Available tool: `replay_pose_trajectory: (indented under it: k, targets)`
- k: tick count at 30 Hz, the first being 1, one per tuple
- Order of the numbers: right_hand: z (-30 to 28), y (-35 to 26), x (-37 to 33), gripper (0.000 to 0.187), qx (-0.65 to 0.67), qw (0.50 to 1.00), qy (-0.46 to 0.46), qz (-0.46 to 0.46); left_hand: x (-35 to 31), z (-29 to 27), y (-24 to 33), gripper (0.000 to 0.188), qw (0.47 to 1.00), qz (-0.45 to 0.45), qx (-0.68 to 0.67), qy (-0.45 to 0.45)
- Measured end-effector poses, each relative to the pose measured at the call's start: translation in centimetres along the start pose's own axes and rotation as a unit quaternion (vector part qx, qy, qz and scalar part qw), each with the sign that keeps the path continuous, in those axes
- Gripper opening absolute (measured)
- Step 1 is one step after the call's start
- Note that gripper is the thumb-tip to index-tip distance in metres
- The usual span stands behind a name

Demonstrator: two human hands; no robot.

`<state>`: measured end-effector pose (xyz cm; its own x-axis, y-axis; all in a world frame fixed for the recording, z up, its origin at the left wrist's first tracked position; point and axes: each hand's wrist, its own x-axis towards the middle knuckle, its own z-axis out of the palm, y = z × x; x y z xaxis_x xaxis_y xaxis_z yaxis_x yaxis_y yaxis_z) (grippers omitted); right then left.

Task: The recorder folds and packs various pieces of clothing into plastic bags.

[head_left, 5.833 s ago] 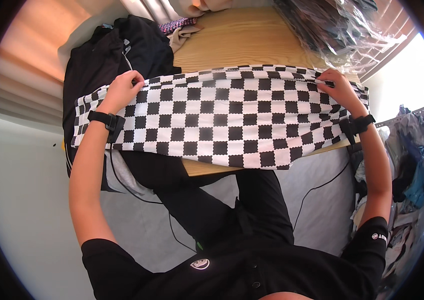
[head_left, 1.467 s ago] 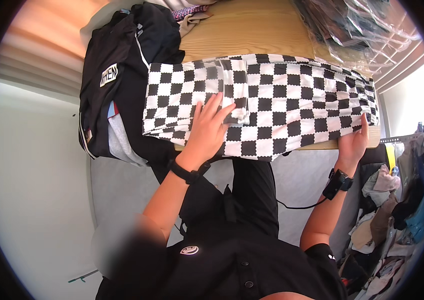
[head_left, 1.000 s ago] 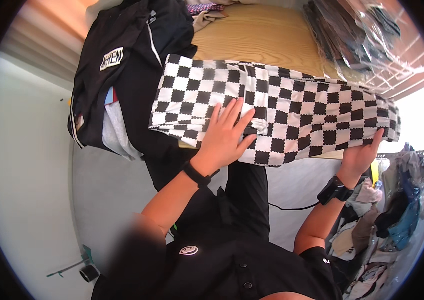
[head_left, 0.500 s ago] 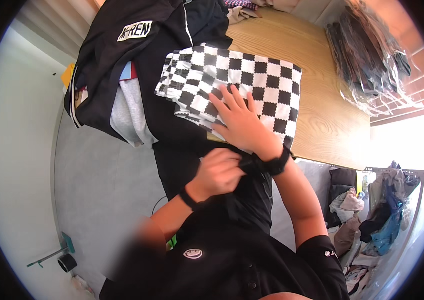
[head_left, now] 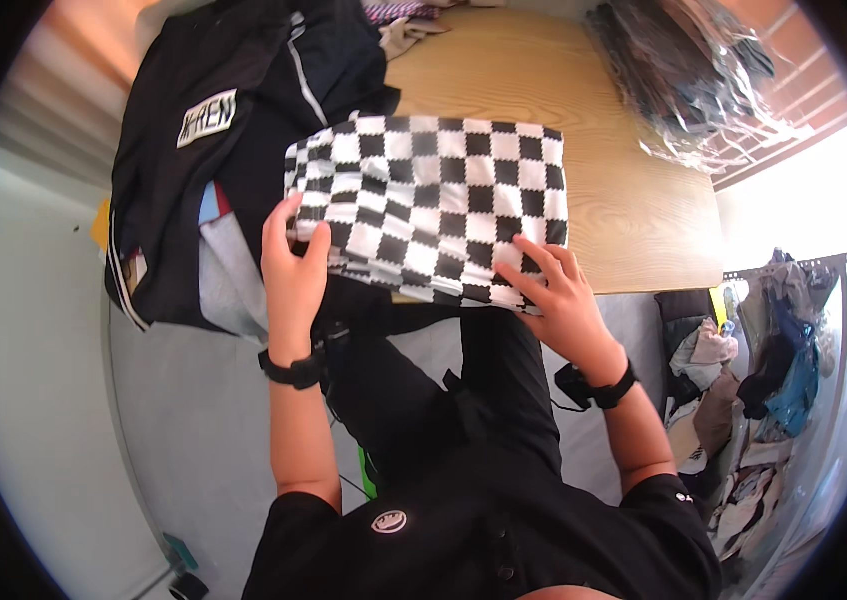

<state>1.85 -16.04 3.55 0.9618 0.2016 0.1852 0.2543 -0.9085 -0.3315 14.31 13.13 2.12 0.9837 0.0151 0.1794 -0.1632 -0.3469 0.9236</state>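
Folded black-and-white checkered pants point(head_left: 444, 200) with a gathered elastic waistband lie near the front edge of a wooden table point(head_left: 644, 220). My left hand point(head_left: 294, 265) grips the waistband end at the left, its thumb and fingers on either side of the cloth's corner. At the near right corner, my right hand point(head_left: 566, 305) holds the folded edge with its fingers on top and its thumb lower down by the near edge. The cloth shows soft creases along its near left part. Each wrist wears a black band.
A large black garment point(head_left: 234, 60) with a white patch drapes over the left side, light grey cloth point(head_left: 234, 270) showing beneath it. Plastic-wrapped clothes point(head_left: 694, 70) are stacked at the far right. More bagged clothing point(head_left: 774, 370) hangs and lies right of the table.
My left hand has gone from near my waist up to the waistband end. My right hand has moved from the top of the pants to their near right corner. The view has shifted.
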Motion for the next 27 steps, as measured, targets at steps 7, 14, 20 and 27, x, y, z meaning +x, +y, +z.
replay_pose_trajectory:
  k: [7, 14, 20, 27]
  targets:
    - [-4.0, 7.7, 2.4, 0.057, 0.009, 0.956, 0.25, 0.155, -6.0, 2.8, 7.3, 0.04, 0.953, 0.049, 0.043, -0.296]
    - [-9.0, 15.1, -11.2, 0.046, -0.043, 0.878, 0.377, 0.291, -10.6, 9.8, 9.2, 0.018, 0.919, 0.233, 0.016, -0.316]
    - [-18.0, 25.2, -28.2, 0.044, -0.267, 0.791, 0.418, 0.357, -9.7, 15.0, 9.7, 0.059, 0.834, 0.376, 0.273, -0.298]
    - [-30.0, 35.7, -38.8, 0.044, -0.489, 0.677, 0.391, 0.386, -8.9, 17.8, 7.8, 0.069, 0.812, 0.397, 0.331, -0.272]
